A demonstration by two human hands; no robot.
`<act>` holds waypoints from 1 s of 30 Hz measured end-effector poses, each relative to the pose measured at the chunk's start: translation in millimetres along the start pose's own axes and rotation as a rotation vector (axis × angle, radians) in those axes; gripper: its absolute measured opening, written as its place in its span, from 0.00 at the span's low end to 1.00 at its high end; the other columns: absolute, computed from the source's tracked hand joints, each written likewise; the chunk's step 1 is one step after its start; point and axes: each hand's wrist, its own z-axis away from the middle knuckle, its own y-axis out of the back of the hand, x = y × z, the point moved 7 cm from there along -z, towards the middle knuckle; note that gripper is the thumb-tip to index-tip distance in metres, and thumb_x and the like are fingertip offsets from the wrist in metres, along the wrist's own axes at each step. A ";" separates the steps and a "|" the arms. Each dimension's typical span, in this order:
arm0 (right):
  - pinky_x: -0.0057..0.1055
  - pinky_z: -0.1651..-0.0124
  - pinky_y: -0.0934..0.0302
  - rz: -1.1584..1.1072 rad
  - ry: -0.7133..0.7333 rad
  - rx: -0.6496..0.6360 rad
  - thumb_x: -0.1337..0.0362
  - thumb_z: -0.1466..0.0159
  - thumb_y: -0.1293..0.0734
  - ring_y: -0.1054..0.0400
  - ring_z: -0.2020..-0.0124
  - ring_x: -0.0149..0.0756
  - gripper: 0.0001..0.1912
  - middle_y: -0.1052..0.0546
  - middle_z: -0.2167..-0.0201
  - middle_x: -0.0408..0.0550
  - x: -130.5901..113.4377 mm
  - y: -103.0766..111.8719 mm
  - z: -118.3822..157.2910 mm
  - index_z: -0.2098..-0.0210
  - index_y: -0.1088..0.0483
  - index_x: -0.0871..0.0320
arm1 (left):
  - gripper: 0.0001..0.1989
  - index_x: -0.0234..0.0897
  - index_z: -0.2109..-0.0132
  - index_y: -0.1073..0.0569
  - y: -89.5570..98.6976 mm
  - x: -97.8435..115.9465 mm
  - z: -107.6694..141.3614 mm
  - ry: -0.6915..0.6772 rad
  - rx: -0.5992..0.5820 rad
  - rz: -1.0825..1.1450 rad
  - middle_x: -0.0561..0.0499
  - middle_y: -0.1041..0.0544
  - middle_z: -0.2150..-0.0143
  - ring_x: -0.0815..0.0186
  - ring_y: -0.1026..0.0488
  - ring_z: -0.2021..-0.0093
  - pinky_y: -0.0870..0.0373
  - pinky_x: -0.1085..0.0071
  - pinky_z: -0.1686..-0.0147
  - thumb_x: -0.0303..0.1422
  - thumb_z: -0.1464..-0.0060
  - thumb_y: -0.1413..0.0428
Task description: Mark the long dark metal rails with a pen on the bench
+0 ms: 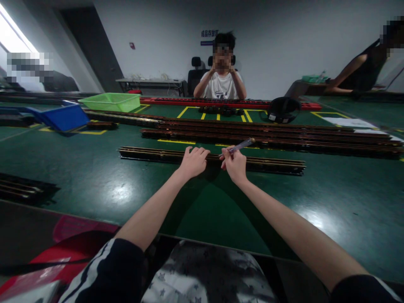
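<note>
A long dark rail assembly with gold-coloured edges lies crosswise on the green table before me. My left hand rests over its middle, fingers bent across the rail and gripping it. Just to the right, my right hand is closed around a pen-shaped tool with a translucent barrel and a brownish end. The barrel slants up to the right, and its thin tip points down-left at the rail between my hands. Whether the tip touches the rail I cannot tell.
Behind lies a stack of similar long rails. A blue tray and a green basket stand at the left. More rails lie near the left front edge. A black strapped object sits farther back. A person sits opposite.
</note>
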 end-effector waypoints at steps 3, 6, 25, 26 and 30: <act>0.23 0.86 0.41 0.008 0.003 -0.008 0.43 0.39 0.39 0.35 0.86 0.28 0.23 0.28 0.79 0.45 -0.2 -0.5 0.3 0.70 0.37 0.59 | 0.20 0.36 0.45 0.31 0.2 -1.2 0.3 -0.001 -0.001 -0.002 0.45 0.27 0.45 0.57 0.32 0.45 0.46 0.51 0.41 0.25 0.42 0.56; 0.23 0.86 0.41 0.017 0.009 0.002 0.43 0.38 0.39 0.36 0.87 0.28 0.22 0.28 0.80 0.44 -0.5 0.1 0.3 0.70 0.38 0.59 | 0.21 0.35 0.45 0.31 0.2 -2.0 0.1 0.000 -0.013 -0.001 0.44 0.28 0.44 0.57 0.33 0.44 0.47 0.51 0.40 0.23 0.43 0.57; 0.23 0.85 0.41 0.001 -0.012 -0.015 0.43 0.39 0.38 0.35 0.86 0.28 0.22 0.27 0.79 0.44 2.2 1.1 -1.1 0.69 0.37 0.59 | 0.21 0.33 0.44 0.32 -3.6 -3.5 1.7 -0.019 -0.002 0.035 0.43 0.28 0.45 0.58 0.32 0.45 0.46 0.55 0.41 0.28 0.42 0.58; 0.23 0.85 0.41 -0.001 -0.010 -0.014 0.43 0.39 0.38 0.36 0.87 0.28 0.22 0.28 0.80 0.44 2.6 1.1 -1.3 0.70 0.37 0.59 | 0.20 0.33 0.45 0.32 -3.2 -3.2 2.0 -0.022 0.006 0.036 0.43 0.27 0.45 0.58 0.32 0.46 0.46 0.55 0.41 0.29 0.42 0.57; 0.23 0.85 0.42 -0.007 -0.014 -0.007 0.43 0.40 0.38 0.36 0.87 0.28 0.23 0.28 0.80 0.44 4.2 1.3 -2.0 0.70 0.38 0.59 | 0.19 0.34 0.46 0.31 -1.6 -1.8 2.8 -0.023 0.019 0.028 0.43 0.27 0.46 0.56 0.32 0.46 0.46 0.55 0.42 0.35 0.41 0.55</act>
